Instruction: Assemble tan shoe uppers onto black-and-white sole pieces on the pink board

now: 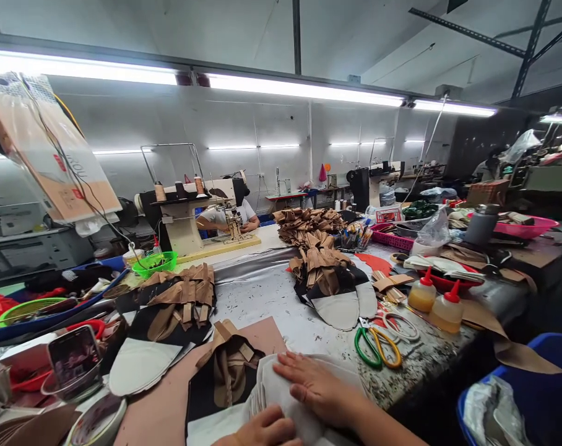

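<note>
Right hand lies flat on the pale layered pieces, fingers stretched and gripping nothing that I can make out from my end. My left hand is curled low on the same pieces, cut off by the frame's edge; I cannot tell whether it pinches anything. They sit at the near side of the tabletop, partly over a pink sheet, with a black-and-tan part just beside them on the left.

As for progress, I'd judge this batch partway through: the pieces overlap, but their left edges fan out unevenly. Two more bundles, one to the left and one farther off, have their pale ends layered together and no hand on them; whether those are finished or waiting, I can't say. Scissors lie apart on my right, untouched.
</note>
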Available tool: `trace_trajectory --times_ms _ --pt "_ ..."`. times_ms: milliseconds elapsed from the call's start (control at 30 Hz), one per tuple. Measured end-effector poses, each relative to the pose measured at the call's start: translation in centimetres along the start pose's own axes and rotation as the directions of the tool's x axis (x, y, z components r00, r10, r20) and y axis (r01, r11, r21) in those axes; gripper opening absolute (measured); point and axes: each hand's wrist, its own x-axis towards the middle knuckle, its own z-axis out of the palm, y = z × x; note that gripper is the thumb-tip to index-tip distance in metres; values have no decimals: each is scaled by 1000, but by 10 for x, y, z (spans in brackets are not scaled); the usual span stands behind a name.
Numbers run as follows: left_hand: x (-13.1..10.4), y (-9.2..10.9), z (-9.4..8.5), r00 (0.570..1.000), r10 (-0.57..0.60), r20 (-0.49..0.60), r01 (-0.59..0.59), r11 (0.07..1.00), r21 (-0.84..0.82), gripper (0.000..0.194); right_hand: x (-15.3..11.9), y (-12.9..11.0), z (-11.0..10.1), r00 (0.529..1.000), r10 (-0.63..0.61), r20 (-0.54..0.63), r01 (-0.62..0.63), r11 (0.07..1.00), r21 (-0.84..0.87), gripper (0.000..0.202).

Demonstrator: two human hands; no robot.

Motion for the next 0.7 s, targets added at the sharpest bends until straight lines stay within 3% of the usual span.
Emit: trace_trajectory --times_ms 133,233,300,400,467,567,633,700 --pt "16 15 -16 992 19 128 -28 997 68 19 4 15 -6 990 144 15 -143 989 -50 59" --pt "16 17 -25 973 66 221 -66 998 -6 35 2 24 -16 955 297 11 -294 949 -116 61" --pt "14 14 -29 975 0 222 21 995 -93 48 1 30 -21 937 349 21 -343 929 -140 62" --pt "13 4 -30 967 -110 230 159 965 -208 61 0 36 -26 943 333 18 -326 932 -156 61" --pt "13 -5 -30 965 -111 239 172 952 -254 62 -2 38 -25 956 285 -69 -293 939 -181 61" --pt "16 -18 -34 976 -91 198 157 925 -347 62 -10 42 -25 966 110 -234 -165 959 -229 56" --pt "24 -25 -42 982 -74 172 138 909 -393 64 -21 45 -26 970 47 -241 -81 988 -135 45" --pt "37 -31 -54 984 -82 156 142 893 -427 69 -34 51 -31 970 99 -221 -78 992 102 37"
